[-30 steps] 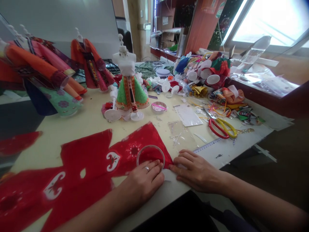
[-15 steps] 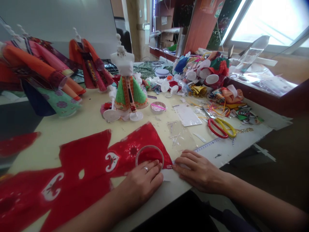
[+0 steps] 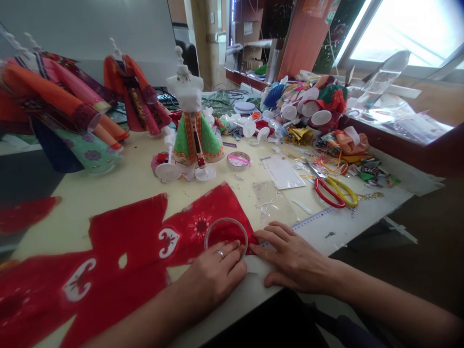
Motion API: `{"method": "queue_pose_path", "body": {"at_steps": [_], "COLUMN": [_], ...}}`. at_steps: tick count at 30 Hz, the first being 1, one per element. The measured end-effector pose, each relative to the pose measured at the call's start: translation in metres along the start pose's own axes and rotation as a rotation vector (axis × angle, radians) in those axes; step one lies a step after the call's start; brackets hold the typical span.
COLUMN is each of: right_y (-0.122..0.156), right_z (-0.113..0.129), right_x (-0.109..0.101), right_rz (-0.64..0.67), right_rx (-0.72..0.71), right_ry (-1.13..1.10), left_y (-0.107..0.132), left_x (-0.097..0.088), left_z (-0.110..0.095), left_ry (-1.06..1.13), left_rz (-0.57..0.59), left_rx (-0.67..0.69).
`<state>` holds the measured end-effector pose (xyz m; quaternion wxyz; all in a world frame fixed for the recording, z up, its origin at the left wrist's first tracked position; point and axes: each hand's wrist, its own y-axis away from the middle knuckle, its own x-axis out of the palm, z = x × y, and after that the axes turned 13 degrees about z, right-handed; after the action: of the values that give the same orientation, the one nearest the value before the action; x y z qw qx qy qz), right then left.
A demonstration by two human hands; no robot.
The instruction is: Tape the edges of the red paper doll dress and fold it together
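Note:
A red cloth piece (image 3: 221,203) with white and dark patterns lies on the table. On its right part rests a thin clear ring (image 3: 226,220), which looks like a roll of tape. My left hand (image 3: 217,270), wearing a ring, has its fingers over the near rim of this roll, pressed together against it and the cloth; the thumb is partly hidden. At the cloth's right corner, my right hand (image 3: 290,256) touches the edge with its fingertips. Its fingers are stretched out and the thumb stands apart. A ruler (image 3: 311,220) extends to the right beyond this hand.
Red-and-yellow-handled scissors (image 3: 335,191) lie at right. Behind the cloth are a small round dish (image 3: 238,161), a clear plastic bag (image 3: 273,203) and a white card (image 3: 282,171). Dressed doll forms (image 3: 197,140) stand at back and left. Fabric and white stands (image 3: 308,106) are heaped at back right.
My right hand has shifted slightly left onto the cloth's corner, and its thumb has spread away from the fingers. My left hand and the clear roll stay nearly in place.

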<state>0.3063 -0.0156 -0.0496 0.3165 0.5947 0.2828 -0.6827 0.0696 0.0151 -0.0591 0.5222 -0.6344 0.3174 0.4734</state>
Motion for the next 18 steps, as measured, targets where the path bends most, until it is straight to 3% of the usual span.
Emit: {"method": "queue_pose_path", "body": {"at_steps": [11,18], "right_y": [0.024,0.016], "right_z": [-0.007,-0.002], "right_x": [0.011,0.004], "right_rz": [-0.012,-0.083], "right_rx": [-0.021,-0.008], "right_ry": [0.118,0.065], "left_y": [0.000,-0.001], "left_x": [0.001,0.001], "left_z": [0.001,0.000], "left_ry": [0.019,0.000], "left_rz": [0.013,-0.009], "left_rx": [0.005,0.000]}}
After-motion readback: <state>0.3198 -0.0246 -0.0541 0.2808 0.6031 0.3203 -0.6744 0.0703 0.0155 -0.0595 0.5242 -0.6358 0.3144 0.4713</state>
